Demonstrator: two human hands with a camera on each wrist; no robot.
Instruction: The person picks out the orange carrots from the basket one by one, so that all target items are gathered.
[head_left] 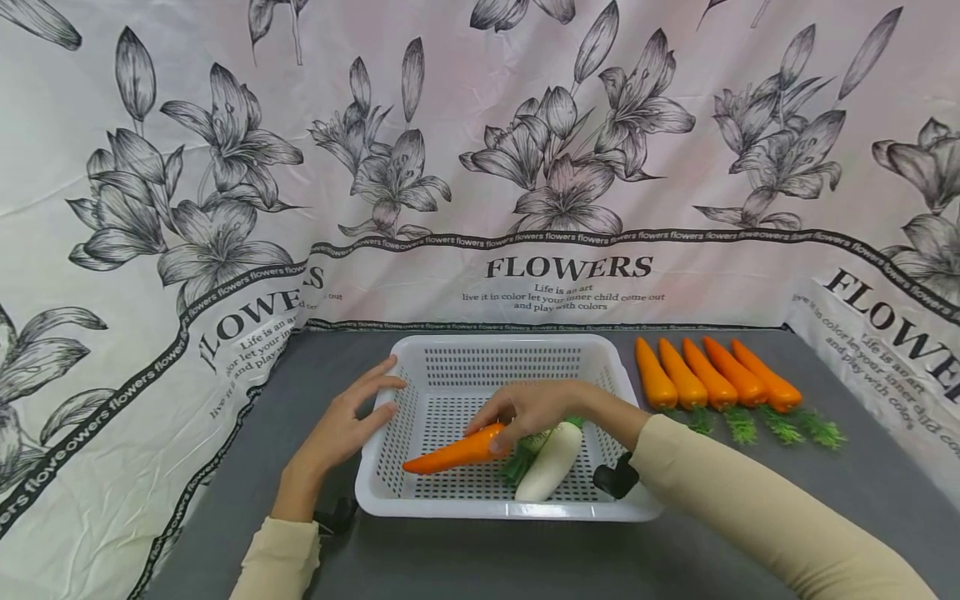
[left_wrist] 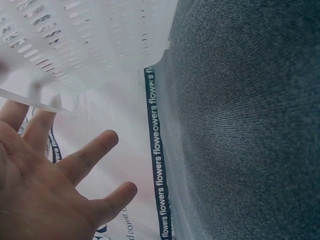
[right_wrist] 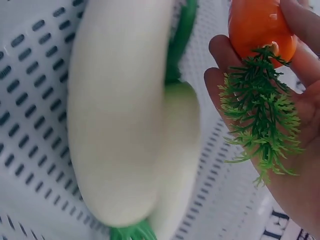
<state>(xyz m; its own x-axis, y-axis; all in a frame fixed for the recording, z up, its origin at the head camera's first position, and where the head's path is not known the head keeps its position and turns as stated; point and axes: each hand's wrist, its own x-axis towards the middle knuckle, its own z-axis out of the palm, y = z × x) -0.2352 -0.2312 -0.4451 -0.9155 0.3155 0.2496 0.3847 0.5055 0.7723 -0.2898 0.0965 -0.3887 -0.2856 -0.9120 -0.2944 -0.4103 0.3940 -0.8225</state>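
Note:
My right hand [head_left: 528,411] grips an orange carrot [head_left: 453,451] near its leafy end, inside the white basket [head_left: 495,508]. The carrot's tip points left over the basket floor. In the right wrist view, green leaves [right_wrist: 262,107] hang from the carrot [right_wrist: 262,30] beside the palm. Two white radishes with green tops lie under and beside this hand; the nearer radish [head_left: 551,462] partly covers the other one [right_wrist: 180,150]. My left hand [head_left: 348,421] rests with extended fingers at the basket's left rim. Its thumb and one finger [left_wrist: 92,155] stand straight in the left wrist view.
Several carrots [head_left: 716,379] lie in a row on the grey table [head_left: 465,558], right of the basket, leaves toward me. A flower-printed cloth [head_left: 570,275] stands behind and along both sides of the table.

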